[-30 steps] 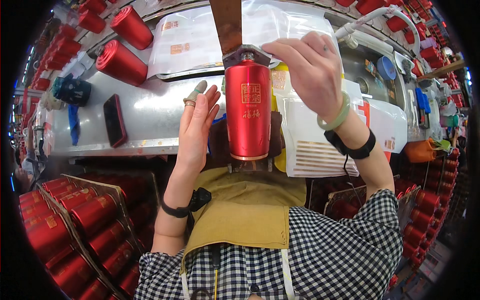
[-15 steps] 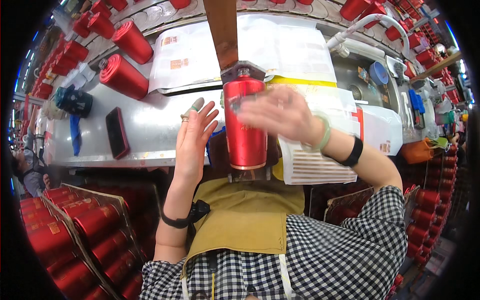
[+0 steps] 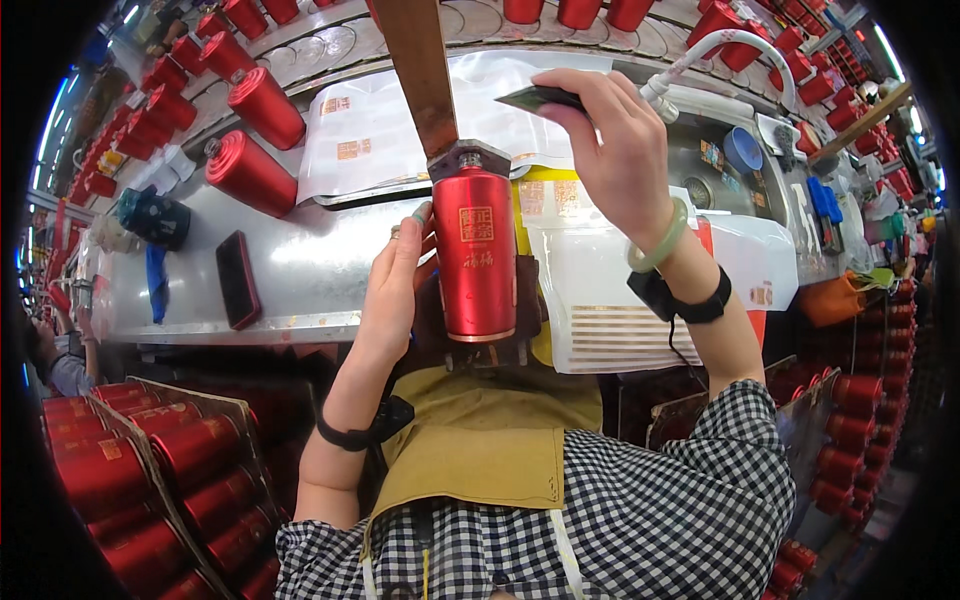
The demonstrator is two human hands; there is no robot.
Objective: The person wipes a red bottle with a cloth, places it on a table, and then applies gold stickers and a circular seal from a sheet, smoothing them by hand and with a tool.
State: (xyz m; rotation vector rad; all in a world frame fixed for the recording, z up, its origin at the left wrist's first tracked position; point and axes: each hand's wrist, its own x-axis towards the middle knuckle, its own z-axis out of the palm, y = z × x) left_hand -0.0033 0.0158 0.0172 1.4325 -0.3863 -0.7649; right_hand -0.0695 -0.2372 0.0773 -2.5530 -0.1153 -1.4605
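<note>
A red bottle point(image 3: 478, 295) with a gold decal square and gold marks lies with its base towards me. Its neck sits in a metal bracket point(image 3: 466, 155) at the end of a wooden bar point(image 3: 418, 70). My left hand point(image 3: 390, 290) is at the bottle's left side, fingers stretched out along it; whether they touch it I cannot tell. Raised to the upper right of the bottle, my right hand point(image 3: 625, 140) pinches a thin dark flat scraper point(image 3: 540, 97). Below that hand, white decal sheets point(image 3: 590, 270) lie on the metal table.
Two red bottles point(image 3: 250, 172) and a phone point(image 3: 236, 280) lie on the table point(image 3: 320, 250) at left, near a dark jar point(image 3: 153, 217). A sink point(image 3: 715, 150) with a white faucet point(image 3: 720, 40) and blue bowl point(image 3: 743, 151) is at right. Racks of red bottles point(image 3: 200, 450) flank me.
My right hand has lifted from the bottle's front up and to the right, uncovering the decal. My left hand has moved closer to the bottle's side.
</note>
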